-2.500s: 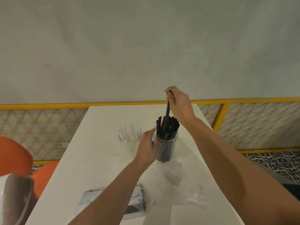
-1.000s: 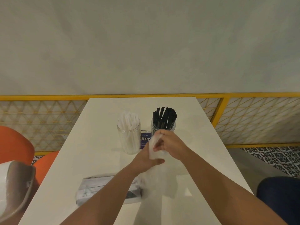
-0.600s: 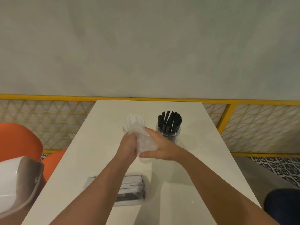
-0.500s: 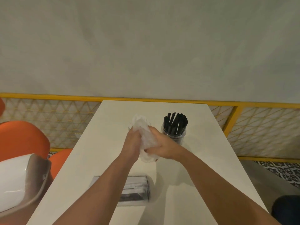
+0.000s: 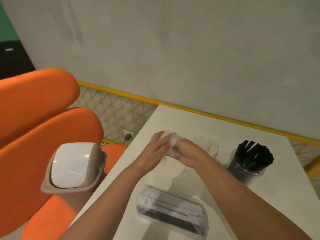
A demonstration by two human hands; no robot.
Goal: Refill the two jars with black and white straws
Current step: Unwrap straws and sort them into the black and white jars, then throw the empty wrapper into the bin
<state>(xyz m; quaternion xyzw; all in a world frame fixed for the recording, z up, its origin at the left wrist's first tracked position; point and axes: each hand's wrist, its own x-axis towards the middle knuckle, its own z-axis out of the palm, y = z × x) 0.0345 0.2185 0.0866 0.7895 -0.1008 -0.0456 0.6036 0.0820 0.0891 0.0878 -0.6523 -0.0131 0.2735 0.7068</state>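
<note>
Swung my head left since half a second back; bin [image 5: 72,168] now shows, far left of the black-straw jar [image 5: 249,163]. My left hand [image 5: 154,153] and right hand [image 5: 187,153] are together, clamped on a balled plastic wrapper [image 5: 173,144], probably to bin it. White-straw jar [image 5: 210,144], blurred, just left of that jar.

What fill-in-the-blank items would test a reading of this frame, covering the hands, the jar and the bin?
1. The straws in the jar are ____.
2. The crumpled wrapper sits ____ the left hand and the right hand.
3. The lid of the bin left of the table is ____.
4. The chairs are ____.
Missing words: black; between; white; orange.
</note>
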